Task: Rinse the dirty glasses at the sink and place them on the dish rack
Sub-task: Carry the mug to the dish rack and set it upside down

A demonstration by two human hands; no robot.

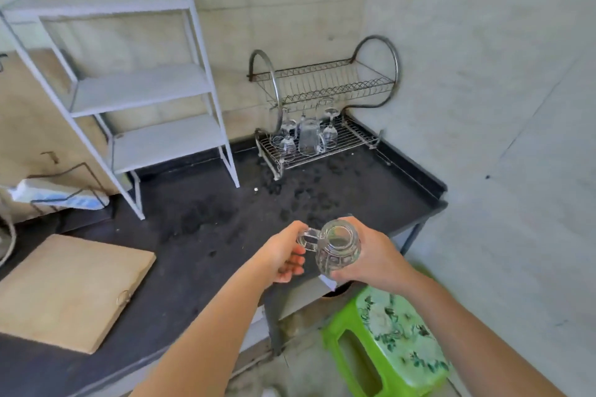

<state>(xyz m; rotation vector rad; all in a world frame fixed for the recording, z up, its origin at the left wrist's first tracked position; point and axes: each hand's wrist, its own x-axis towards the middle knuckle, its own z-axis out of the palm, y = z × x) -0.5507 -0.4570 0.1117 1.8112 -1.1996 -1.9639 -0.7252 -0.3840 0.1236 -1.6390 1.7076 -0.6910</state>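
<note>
A clear cut-glass mug (338, 248) with a handle is held over the front edge of the dark counter (209, 235). My right hand (374, 255) wraps its body from the right. My left hand (283, 255) pinches the handle on its left side. The mug's mouth faces up toward me. At the back of the counter stands a two-tier wire dish rack (325, 138). Its lower tier holds several upturned glasses, among them wine glasses (329, 130) and a tall glass mug (309, 138). The upper tier is bare. No sink is in view.
A white three-shelf stand (142, 87) rises at the left of the counter. A wooden cutting board (71, 293) lies at the front left. A green plastic stool (390, 342) sits on the floor below my right arm. Wet patches mark the counter before the rack.
</note>
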